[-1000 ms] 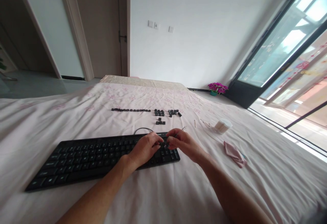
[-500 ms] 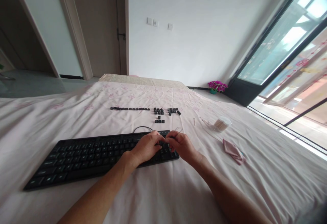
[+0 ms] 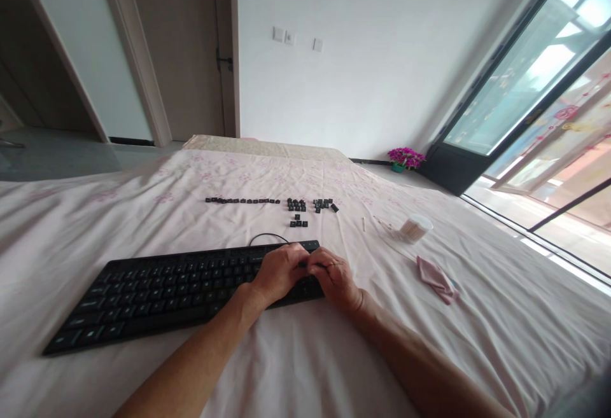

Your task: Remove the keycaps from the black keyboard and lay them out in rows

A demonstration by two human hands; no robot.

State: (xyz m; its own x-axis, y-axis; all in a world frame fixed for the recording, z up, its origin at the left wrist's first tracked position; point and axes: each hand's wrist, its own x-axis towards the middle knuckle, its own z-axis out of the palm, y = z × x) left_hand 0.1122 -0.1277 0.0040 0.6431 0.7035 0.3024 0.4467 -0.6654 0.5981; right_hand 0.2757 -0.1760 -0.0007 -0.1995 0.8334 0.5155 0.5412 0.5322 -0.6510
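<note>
A black keyboard (image 3: 162, 287) lies across the pink bedsheet (image 3: 305, 367) in front of me. Both my hands meet over its right end, at the number pad. My left hand (image 3: 279, 270) rests on the keys with its fingers curled down; what they pinch is hidden. My right hand (image 3: 337, 280) is closed beside it, fingertips touching the left hand's, and a thin wire tool (image 3: 329, 265) shows at its knuckles. Beyond the keyboard, loose black keycaps lie in a long row (image 3: 241, 201) and two small clusters (image 3: 296, 207) (image 3: 324, 204).
The keyboard's black cable (image 3: 266, 237) loops behind it. A round tub of cotton swabs (image 3: 416, 227), a few loose swabs (image 3: 382, 222) and a crumpled pink cloth (image 3: 436, 278) lie to the right. A large window (image 3: 534, 87) lies to the right, with purple flowers (image 3: 405, 158) by the wall.
Both hands have sunk lower onto the keyboard's right end and drawn closer together. The thin tool that stuck out past the right hand's fingers is now tucked against the hand.
</note>
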